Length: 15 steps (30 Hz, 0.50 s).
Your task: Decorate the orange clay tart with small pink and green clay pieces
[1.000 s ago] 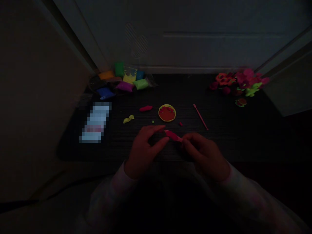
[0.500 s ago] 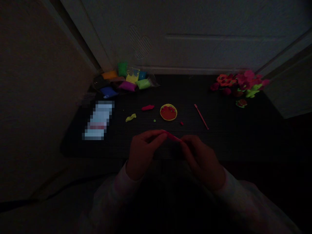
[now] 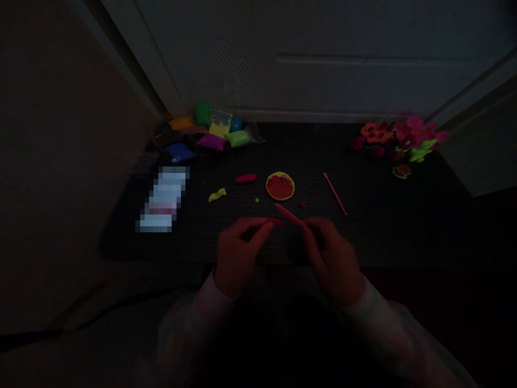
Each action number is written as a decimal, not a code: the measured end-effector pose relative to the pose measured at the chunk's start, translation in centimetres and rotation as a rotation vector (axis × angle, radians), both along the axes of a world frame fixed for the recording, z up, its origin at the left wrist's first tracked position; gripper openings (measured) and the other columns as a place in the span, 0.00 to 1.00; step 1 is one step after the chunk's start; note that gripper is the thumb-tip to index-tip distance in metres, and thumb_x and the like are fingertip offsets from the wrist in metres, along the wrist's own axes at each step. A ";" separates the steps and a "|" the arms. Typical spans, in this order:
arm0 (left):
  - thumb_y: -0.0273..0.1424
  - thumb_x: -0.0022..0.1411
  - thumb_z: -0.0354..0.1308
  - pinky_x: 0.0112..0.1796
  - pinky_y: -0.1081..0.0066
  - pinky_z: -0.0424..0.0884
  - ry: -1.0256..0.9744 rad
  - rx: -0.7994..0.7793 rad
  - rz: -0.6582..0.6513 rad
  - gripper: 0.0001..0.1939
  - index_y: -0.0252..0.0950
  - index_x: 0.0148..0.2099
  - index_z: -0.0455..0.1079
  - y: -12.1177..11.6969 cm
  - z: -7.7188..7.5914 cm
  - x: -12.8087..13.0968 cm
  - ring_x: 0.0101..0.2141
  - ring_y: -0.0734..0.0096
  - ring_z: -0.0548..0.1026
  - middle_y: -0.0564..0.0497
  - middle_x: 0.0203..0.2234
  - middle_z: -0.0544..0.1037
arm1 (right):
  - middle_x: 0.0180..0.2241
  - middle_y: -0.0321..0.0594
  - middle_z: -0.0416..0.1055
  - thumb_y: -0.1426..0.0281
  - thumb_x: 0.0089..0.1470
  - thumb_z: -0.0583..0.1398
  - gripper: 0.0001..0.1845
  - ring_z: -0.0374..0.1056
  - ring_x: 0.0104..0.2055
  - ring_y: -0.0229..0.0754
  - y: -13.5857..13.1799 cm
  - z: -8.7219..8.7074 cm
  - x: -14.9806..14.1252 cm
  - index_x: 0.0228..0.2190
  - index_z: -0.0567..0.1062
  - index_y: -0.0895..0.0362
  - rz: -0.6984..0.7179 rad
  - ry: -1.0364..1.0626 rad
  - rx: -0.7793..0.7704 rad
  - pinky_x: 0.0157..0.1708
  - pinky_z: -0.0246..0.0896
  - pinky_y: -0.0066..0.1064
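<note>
The red piece (image 3: pixel 276 222) is above the near part of the dark table (image 3: pixel 315 156), pinched between thumb and fingers of the left hand (image 3: pixel 237 250), its free end sticking out to the right; the pink knife (image 3: pixel 288 213) is in the right hand (image 3: pixel 335 258), gripped at its right end, its tip pointing left and away; whether knife and piece touch, I cannot tell; just beyond them lies the disc (image 3: pixel 280 189), yellow at the rim and red inside, with small red and green bits in its far part; a red crumb (image 3: pixel 302 205) lies to its near right, a green bead (image 3: pixel 257 200) to its near left; farther left are a red roll (image 3: pixel 246 178) and a yellow strip (image 3: pixel 217 195); right of the disc a pink stick (image 3: pixel 335 194) lies slanted; at the far left are coloured packets (image 3: pixel 212 141), with a bright screen (image 3: pixel 163 199), blurred into blocks, nearer; at the far right sit the flowers (image 3: pixel 377 132), mostly pink and orange
</note>
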<state>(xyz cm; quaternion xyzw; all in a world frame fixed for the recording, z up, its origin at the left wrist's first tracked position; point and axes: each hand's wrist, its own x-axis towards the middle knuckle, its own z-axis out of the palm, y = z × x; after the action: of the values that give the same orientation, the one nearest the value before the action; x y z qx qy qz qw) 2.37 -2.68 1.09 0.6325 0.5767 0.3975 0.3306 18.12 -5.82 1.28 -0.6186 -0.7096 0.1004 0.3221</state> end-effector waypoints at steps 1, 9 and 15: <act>0.32 0.53 0.56 0.32 0.71 0.67 0.099 0.102 -0.035 0.06 0.38 0.33 0.73 0.2 -0.3 -0.2 0.29 0.72 0.73 0.54 0.27 0.78 | 0.29 0.40 0.70 0.72 0.55 0.49 0.08 0.68 0.29 0.38 0.1 -0.1 0.3 0.36 0.65 0.58 -0.005 0.003 -0.007 0.27 0.62 0.28; 0.29 0.58 0.51 0.34 0.63 0.62 0.707 0.566 -0.350 0.08 0.37 0.39 0.70 0.7 -1.2 -1.0 0.35 0.64 0.69 0.52 0.32 0.77 | 0.33 0.43 0.69 0.74 0.54 0.48 0.15 0.65 0.35 0.41 0.2 -1.1 2.0 0.43 0.66 0.59 0.063 -0.040 -0.072 0.36 0.60 0.34; 0.32 0.57 0.53 0.36 0.65 0.64 0.648 0.483 -0.408 0.09 0.35 0.40 0.69 -0.5 -1.0 -2.7 0.35 0.66 0.68 0.50 0.32 0.75 | 0.35 0.44 0.68 0.75 0.54 0.49 0.20 0.61 0.34 0.42 -0.3 -1.7 2.3 0.48 0.65 0.58 0.244 -0.295 -0.047 0.33 0.54 0.35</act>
<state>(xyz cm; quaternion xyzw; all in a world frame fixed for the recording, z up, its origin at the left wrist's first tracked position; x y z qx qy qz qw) -0.29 -3.15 0.09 0.8841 0.4045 0.2289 0.0477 20.38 -6.15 -0.41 -0.5434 -0.8162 0.0633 0.1857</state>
